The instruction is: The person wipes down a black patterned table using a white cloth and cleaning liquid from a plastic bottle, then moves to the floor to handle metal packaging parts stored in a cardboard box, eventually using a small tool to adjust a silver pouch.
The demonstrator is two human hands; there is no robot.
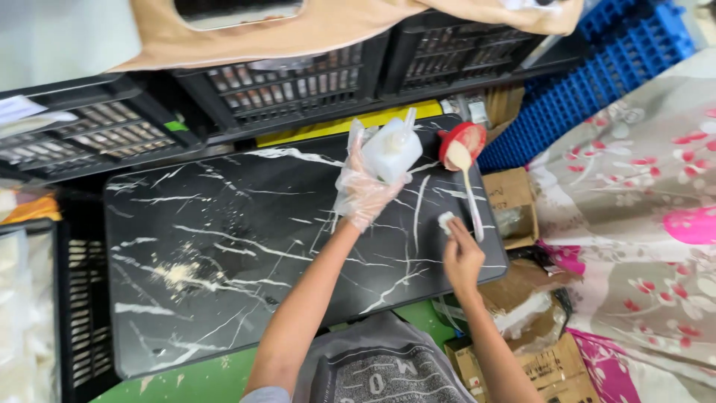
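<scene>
Gloved left hand (363,190) clamped on a soft white block (393,151), raised just off a black marble-patterned worktop (224,246) toward 1 o'clock of its middle. Thin clear plastic glove, crinkled and loose at the wrist, probably worn to keep the sticky white mass off the skin. Bare right hand (462,257) near the worktop's 4 o'clock edge, fingertips pinched together on a small white lump (446,222), apparently a portion pressed down against the slab. Just beyond that lump, at 12 o'clock of the right hand, a pale long-handled spoon (464,179), its bowl resting in a round red lid or dish (466,139), the handle angled back within easy reach of the right hand. Yellowish crumbs and powder (183,272) scattered over the glossy, white-veined surface toward 9 o'clock. Black latticed plastic crates (283,89) ranged along the far edge at 12 o'clock, draped with tan cloth (313,30); blue latticed crates (604,67) at 2 o'clock. Brown cardboard boxes (514,201) crowded at 3 to 5 o'clock, beside flowered pink-and-grey fabric (634,224).
</scene>
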